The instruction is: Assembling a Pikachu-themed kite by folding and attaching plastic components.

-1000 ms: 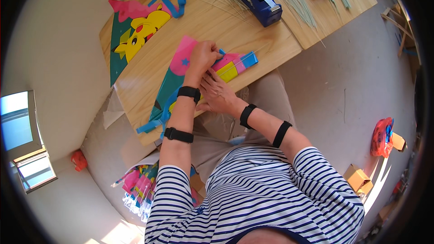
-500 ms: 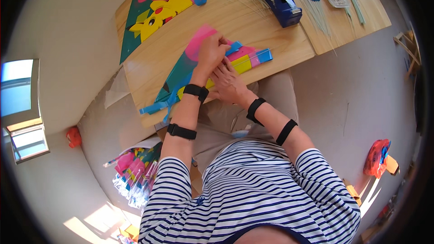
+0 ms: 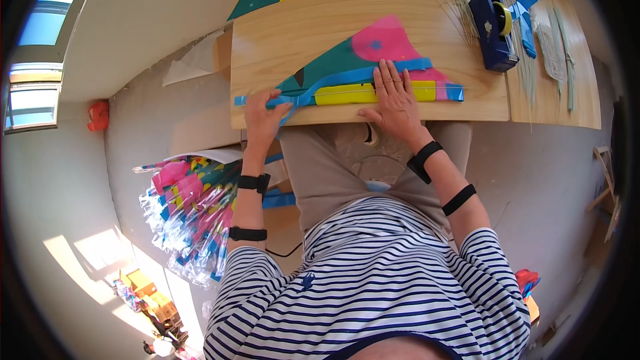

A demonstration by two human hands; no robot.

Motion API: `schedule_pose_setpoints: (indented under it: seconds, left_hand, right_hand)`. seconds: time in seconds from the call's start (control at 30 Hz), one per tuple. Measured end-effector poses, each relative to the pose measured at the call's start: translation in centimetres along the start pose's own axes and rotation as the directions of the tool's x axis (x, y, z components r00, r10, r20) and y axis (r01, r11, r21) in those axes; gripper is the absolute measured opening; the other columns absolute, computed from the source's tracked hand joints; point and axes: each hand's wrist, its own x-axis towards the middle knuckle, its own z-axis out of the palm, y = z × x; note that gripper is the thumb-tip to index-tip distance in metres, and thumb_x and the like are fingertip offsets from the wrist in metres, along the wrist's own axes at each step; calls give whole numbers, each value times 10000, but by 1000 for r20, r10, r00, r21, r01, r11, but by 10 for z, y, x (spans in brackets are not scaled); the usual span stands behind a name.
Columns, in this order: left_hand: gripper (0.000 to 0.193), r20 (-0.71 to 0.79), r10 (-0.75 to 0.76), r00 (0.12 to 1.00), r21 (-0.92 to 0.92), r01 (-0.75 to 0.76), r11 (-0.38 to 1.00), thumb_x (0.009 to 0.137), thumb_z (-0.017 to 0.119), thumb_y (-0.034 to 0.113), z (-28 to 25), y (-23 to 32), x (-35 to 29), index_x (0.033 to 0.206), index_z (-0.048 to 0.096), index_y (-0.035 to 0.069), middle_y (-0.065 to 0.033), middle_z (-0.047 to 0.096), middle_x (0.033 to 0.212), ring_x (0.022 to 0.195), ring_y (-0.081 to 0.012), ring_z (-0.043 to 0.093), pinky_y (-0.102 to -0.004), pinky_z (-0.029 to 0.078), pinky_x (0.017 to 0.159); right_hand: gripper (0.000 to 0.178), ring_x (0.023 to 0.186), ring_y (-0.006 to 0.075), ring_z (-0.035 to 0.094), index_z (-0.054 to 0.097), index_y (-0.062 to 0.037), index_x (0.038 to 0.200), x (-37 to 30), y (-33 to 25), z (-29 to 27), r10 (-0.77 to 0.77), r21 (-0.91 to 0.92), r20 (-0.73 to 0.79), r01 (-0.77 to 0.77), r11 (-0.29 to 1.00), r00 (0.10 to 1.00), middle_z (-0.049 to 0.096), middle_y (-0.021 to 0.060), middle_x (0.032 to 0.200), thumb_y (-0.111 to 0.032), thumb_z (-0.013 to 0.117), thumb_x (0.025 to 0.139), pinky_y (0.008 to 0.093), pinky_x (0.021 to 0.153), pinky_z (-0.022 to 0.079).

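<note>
At the counter's [image 3: 293, 47] near edge, the left hand [image 3: 265, 115] has its grip pinched narrow on the blue ribbon tail [image 3: 277, 100] of the folded kite [image 3: 363, 70]. The right hand [image 3: 395, 99] lies flat, fingers spread, pressing the kite's yellow band. Farther off stands a blue tape dispenser [image 3: 492, 30].

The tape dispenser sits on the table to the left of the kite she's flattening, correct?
Not quite. The head view shows the dark blue tape dispenser on the table to the right of the kite, beyond the right hand pressing it flat.
</note>
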Motion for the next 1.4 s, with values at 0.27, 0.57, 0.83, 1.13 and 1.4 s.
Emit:
schedule_pose_setpoints:
  seconds: [0.27,0.57,0.83,1.13,1.4]
  left_hand:
    - [223,286,51,957,54,-70,996,753,843,243,42,6,43,880,729,100,-84,699,882,980,-273,638,-400,392,930]
    - [171,398,12,917,-49,8,999,788,791,93,9,-2,43,874,683,-9,-88,659,734,682,-159,592,-321,467,639]
    - [129,321,-112,940,-115,156,981,852,745,81,-54,29,37,878,661,-13,-25,615,721,714,-103,563,-287,452,659]
    - [222,161,-186,969,53,180,982,825,785,106,-8,12,-43,1014,692,37,-126,632,730,680,-251,613,-352,485,664]
    - [200,41,-96,995,55,94,994,796,812,120,13,-17,-42,954,708,53,-157,670,766,761,-380,681,-445,525,686]
  right_hand:
    - [1030,1589,336,193,323,40,1584,2,-2,2,-26,-23,15,26,999,1000,264,207,1687,-708,558,916,555,1277,118]
    - [1031,1588,331,197,323,33,1586,2,-2,2,-8,-39,26,9,999,1000,268,201,1687,-714,554,914,549,1279,114]
    - [1033,1586,324,210,335,29,1583,1,-2,4,-7,-42,13,8,999,1000,280,201,1683,-729,541,913,540,1281,103]
    - [1027,1591,322,199,327,30,1587,2,-2,3,-14,-44,21,15,999,1000,270,200,1688,-724,534,920,533,1281,90]
    - [1030,1590,322,201,322,27,1589,2,-1,3,-17,-51,19,18,999,1000,271,200,1687,-726,531,919,532,1281,93]
